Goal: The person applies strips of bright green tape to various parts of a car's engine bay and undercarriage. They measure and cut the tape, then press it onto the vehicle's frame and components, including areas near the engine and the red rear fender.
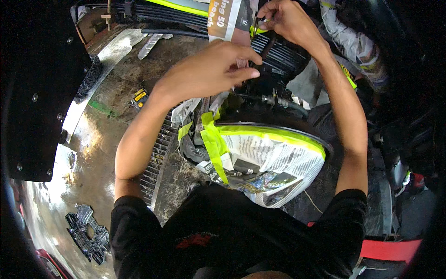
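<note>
My right hand (291, 26) is at the top, its thumb and forefinger at a small dark, shiny piece (255, 28) beside bright yellow tape (259, 32). Whether the fingers grip either one is unclear. My left hand (216, 69) is just below, slightly blurred, thumb and forefinger apart with nothing visible between them. Beside both hands, printed paper (224, 21) wraps a stack of long black bars (167, 15), which look like leaf springs. Nearer my body, newspaper (268, 157) covers a large part with a curved black rim, held along its edge by yellow tape (214, 146).
A metal floor grate (156, 164) runs under my left forearm. A yellow-and-black item (140, 97) and a black plastic part (89, 233) lie on the floor. A dark riveted panel (38, 94) stands at left. More paper-wrapped parts (352, 42) are at upper right.
</note>
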Demonstrator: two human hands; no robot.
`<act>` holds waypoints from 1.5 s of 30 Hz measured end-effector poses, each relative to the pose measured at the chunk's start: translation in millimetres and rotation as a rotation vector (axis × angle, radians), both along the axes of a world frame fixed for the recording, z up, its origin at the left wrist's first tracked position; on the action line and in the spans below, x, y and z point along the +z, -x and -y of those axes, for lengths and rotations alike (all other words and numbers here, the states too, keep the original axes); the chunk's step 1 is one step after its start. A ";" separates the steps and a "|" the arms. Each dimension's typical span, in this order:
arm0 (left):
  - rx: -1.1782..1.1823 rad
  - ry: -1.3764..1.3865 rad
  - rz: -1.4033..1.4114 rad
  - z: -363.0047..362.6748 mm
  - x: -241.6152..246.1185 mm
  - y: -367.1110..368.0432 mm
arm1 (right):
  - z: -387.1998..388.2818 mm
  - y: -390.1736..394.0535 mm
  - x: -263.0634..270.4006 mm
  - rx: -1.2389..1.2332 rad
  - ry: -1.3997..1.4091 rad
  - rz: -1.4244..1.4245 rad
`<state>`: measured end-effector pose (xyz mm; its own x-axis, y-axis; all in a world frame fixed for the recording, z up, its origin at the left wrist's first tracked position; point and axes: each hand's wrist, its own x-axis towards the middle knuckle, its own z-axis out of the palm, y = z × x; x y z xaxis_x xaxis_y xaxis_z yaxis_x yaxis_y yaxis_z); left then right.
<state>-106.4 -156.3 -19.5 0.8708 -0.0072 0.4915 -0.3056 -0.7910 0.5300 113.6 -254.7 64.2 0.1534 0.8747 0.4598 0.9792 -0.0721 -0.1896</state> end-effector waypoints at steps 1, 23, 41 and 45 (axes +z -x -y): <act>-0.015 0.029 0.064 -2.3 -2.4 4.7 | -0.8 2.8 -2.2 0.002 -0.016 0.031; 0.233 0.262 0.120 -5.6 -16.9 84.5 | 11.9 10.9 -37.8 0.050 -0.197 0.730; 0.449 0.416 0.188 17.2 -39.1 134.7 | 4.6 16.8 -21.0 0.288 0.004 0.892; 0.519 0.437 0.131 19.1 -46.5 142.1 | 3.4 11.8 -25.7 0.246 0.001 0.912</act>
